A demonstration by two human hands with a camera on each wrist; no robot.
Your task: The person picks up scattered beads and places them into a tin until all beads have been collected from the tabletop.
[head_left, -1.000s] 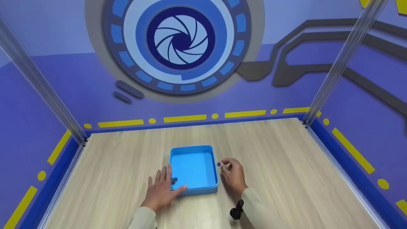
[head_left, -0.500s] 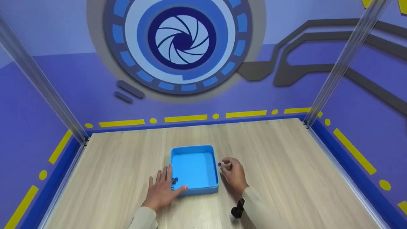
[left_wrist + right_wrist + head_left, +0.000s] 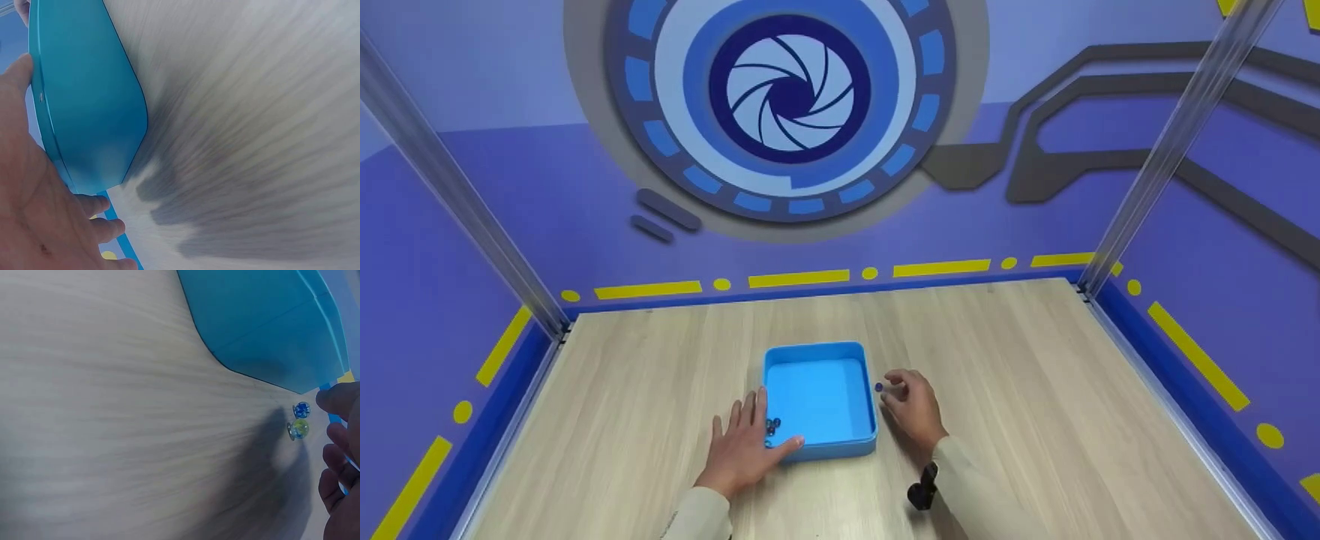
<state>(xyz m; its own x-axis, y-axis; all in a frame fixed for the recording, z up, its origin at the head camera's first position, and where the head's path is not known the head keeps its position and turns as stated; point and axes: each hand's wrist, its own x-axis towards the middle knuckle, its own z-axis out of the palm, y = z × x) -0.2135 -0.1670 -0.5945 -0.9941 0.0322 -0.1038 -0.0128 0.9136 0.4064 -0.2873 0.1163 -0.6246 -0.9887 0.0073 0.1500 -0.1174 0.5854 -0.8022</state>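
Observation:
A light blue square box (image 3: 819, 390) stands open-topped, with several dark marbles (image 3: 772, 429) in its near left corner. My left hand (image 3: 741, 448) rests against that corner, its thumb across the near rim and its other fingers stretched along the left side. Beyond the right wall, my right hand (image 3: 915, 406) is low over the table, thumb and index finger bent and apart. In the right wrist view, a blue marble (image 3: 302, 409) and a clear yellow-green marble (image 3: 299, 428) lie on the table close to its fingertips. Nothing shows gripped between those fingers.
The wood-grain table (image 3: 1005, 345) carries the box near its middle. A patterned blue-violet back wall (image 3: 780, 259) rises behind it, with side walls left and right. A black device (image 3: 922, 491) is strapped at the right wrist.

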